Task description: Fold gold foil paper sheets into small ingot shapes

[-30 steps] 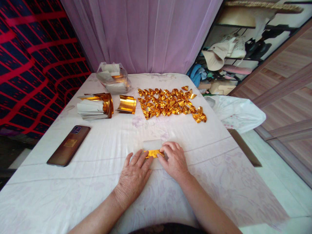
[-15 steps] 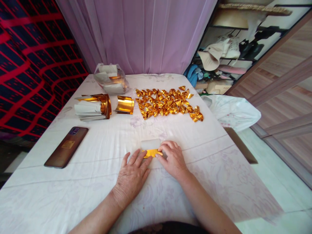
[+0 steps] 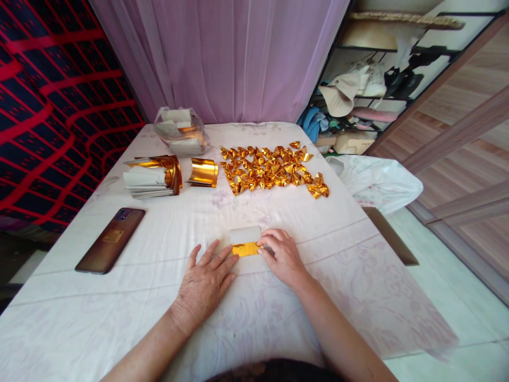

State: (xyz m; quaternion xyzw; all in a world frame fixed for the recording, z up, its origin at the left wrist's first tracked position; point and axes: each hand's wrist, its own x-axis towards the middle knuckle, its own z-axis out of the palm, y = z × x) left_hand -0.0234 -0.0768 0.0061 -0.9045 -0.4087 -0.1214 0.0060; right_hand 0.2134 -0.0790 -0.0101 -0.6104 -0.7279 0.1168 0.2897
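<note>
A small sheet of gold foil paper (image 3: 245, 234) lies on the table in front of me, its near part folded over so a gold strip shows below the pale back. My left hand (image 3: 204, 281) lies flat with fingers spread, its fingertips touching the strip's left end. At the right end, my right hand (image 3: 283, 257) pinches the folded edge between thumb and fingers. Farther off sits a group of folded gold foil pieces (image 3: 274, 168). To their left are a short curled stack of gold sheets (image 3: 203, 172) and a thicker stack of foil paper (image 3: 149, 180).
A brown phone (image 3: 111, 241) lies at the left of the cloth-covered table (image 3: 262, 318). At the back left stands a clear plastic bag (image 3: 181, 130) with more paper. Beyond the right edge are a white plastic bag (image 3: 382, 180) and a shelf with a cap (image 3: 340, 95).
My left hand has slid left along the fold, uncovering more of the gold strip, which now looks flatter. The right hand stays at the right end.
</note>
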